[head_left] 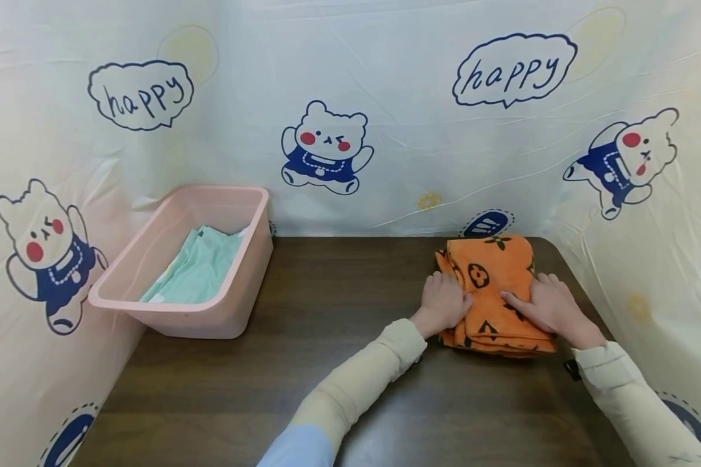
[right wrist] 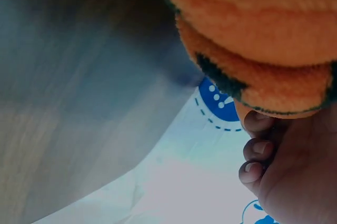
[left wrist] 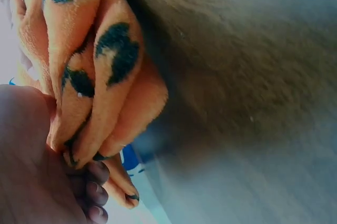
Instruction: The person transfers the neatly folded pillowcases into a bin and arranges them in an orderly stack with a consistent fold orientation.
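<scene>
A folded orange towel (head_left: 493, 292) with dark flower and leaf patterns is at the right end of the table, its fleecy layers stacked. My left hand (head_left: 442, 301) grips its left side, thumb toward the top face. From the opposite side my right hand (head_left: 552, 305) holds it, with the thumb lying on top. In the left wrist view, the curled fingers (left wrist: 96, 190) show at the edge of the bunched folds. Similarly, the right wrist view has curled fingers (right wrist: 258, 153) just below the thick rounded layers.
A pink plastic basin (head_left: 257, 259) stands at the table's back left, with a folded mint-green cloth (head_left: 201, 266) inside. Brown wooden tabletop (head_left: 339, 311) stretches between basin and towel. A white printed sheet (head_left: 409, 130) hangs behind and along both sides.
</scene>
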